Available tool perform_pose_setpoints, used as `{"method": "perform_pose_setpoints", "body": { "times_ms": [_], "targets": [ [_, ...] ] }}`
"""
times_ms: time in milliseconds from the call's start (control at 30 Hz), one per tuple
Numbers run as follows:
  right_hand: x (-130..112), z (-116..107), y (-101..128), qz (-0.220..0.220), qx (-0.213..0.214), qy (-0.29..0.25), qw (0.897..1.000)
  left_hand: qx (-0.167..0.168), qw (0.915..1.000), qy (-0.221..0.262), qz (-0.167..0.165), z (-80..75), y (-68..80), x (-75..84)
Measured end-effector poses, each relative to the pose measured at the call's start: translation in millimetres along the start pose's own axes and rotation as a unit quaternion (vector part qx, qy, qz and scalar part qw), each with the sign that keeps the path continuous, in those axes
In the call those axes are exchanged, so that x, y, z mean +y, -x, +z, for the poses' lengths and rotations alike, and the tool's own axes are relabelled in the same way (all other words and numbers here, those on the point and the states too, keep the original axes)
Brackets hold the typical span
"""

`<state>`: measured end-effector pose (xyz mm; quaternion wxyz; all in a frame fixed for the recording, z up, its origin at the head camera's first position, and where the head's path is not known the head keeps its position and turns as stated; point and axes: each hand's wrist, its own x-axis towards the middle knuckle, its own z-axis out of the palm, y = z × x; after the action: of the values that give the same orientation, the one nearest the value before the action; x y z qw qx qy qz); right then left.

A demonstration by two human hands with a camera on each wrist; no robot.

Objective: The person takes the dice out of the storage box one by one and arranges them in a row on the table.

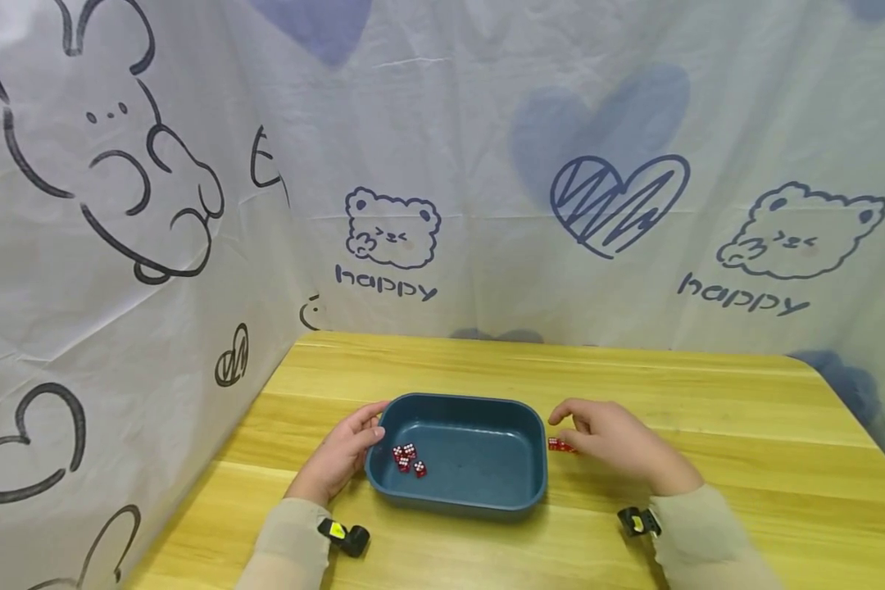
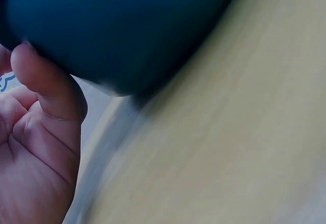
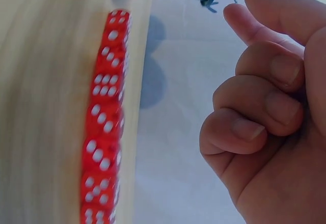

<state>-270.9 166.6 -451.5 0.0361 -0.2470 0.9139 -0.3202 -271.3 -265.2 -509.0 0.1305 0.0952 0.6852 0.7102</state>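
A dark teal plastic bin rests on the table, with several red dice near the left end of its floor. My left hand holds the bin's left side, thumb at the rim and fingers along the outside. In the left wrist view that thumb lies against the bin wall. My right hand hovers just beyond the bin's right end. Beside it, a straight row of red dice with white pips lies on the table. Thumb and index finger are apart with nothing between them; the other fingers curl inward.
The yellow wood-grain table has a rounded far right corner. White cloth printed with hearts and bears hangs behind it and along the left. Black wrist devices are strapped over both sleeves.
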Motion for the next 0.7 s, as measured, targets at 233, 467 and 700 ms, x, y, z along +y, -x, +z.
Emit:
{"method": "perform_pose_setpoints", "body": {
  "times_ms": [233,467,700],
  "targets": [
    [-16.7,1.3,-11.9,-0.02,-0.022,0.002,1.0,-0.004,1.0,-0.007,0.003,-1.3,-0.7,-0.3],
    [-31.8,0.5,-22.4,-0.032,-0.027,0.01,0.999,-0.006,1.0,-0.003,0.006,-1.7,-1.6,-2.1],
    [-43.2,-0.7,-30.1,-0.048,-0.024,0.014,0.998,-0.008,1.0,0.001,0.001,-1.6,-2.2,-2.5]
  ]
}}
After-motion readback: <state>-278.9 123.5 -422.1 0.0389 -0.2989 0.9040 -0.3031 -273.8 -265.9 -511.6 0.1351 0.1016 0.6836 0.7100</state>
